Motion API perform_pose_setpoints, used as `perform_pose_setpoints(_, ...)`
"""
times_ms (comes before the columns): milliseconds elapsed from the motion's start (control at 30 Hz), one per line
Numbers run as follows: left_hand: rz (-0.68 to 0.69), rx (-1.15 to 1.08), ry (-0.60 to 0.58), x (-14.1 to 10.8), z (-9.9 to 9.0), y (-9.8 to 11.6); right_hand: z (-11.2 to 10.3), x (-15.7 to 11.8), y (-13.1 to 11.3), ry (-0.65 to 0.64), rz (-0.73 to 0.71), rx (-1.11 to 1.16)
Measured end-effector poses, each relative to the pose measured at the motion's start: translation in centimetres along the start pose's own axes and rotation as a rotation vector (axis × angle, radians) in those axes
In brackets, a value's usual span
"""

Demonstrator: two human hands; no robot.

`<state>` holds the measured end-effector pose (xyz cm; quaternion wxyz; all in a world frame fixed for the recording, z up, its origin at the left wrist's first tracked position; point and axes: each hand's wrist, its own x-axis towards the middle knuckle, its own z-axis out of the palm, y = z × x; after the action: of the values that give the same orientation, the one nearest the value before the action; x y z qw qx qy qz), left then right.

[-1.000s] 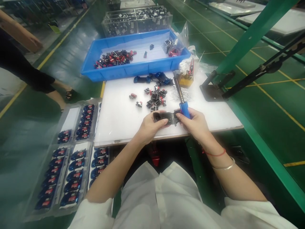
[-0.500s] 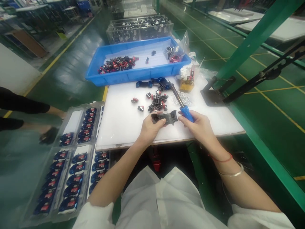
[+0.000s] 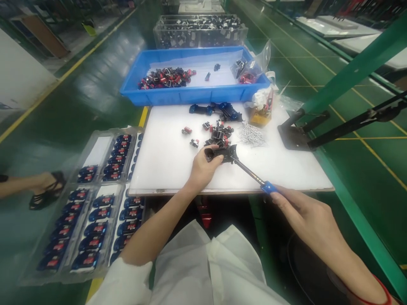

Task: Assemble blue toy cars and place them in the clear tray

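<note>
My left hand (image 3: 203, 167) grips a dark plastic part (image 3: 226, 155) above the front half of the white tabletop (image 3: 168, 163). In my right hand (image 3: 297, 207) is the blue handle of a soldering iron (image 3: 267, 187); its metal shaft slants up and left, and the tip meets the right end of the dark part. Just behind the dark part lies a pile of small black and red pieces (image 3: 220, 134). Thin metal pins (image 3: 252, 134) are heaped to the right of that pile, and blue and black car-shaped parts (image 3: 226, 111) lie farther back.
A blue tray (image 3: 190, 95) of small pieces spans the table's back edge. Clear trays (image 3: 90, 192) with blue car bodies stand at the left. A yellow holder (image 3: 260, 117) and a black metal stand (image 3: 294, 137) are on the right. Someone's foot (image 3: 47, 190) shows at far left.
My right hand has moved right and toward me, swinging the iron's tip down from above the table onto the dark part. My left hand keeps its hold. The view has shifted slightly.
</note>
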<state>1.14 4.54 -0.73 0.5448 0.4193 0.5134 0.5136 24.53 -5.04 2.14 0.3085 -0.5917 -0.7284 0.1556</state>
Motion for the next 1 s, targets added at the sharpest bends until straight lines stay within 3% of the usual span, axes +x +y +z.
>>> perform_pose_setpoints(367,0.059,0.145,0.004,0.0,-0.2,-0.3,0.5,0.0,-0.4,-0.027,-0.115,-0.093)
perform_pose_setpoints(667,0.082,0.127,-0.010,0.1,-0.3,-1.1,0.3,0.5,-1.0,-0.005,-0.228,-0.264)
perform_pose_setpoints(1000,0.085,0.160,0.007,0.1,-0.3,-1.1,0.2,0.5,-1.2,-0.029,-0.254,-0.309)
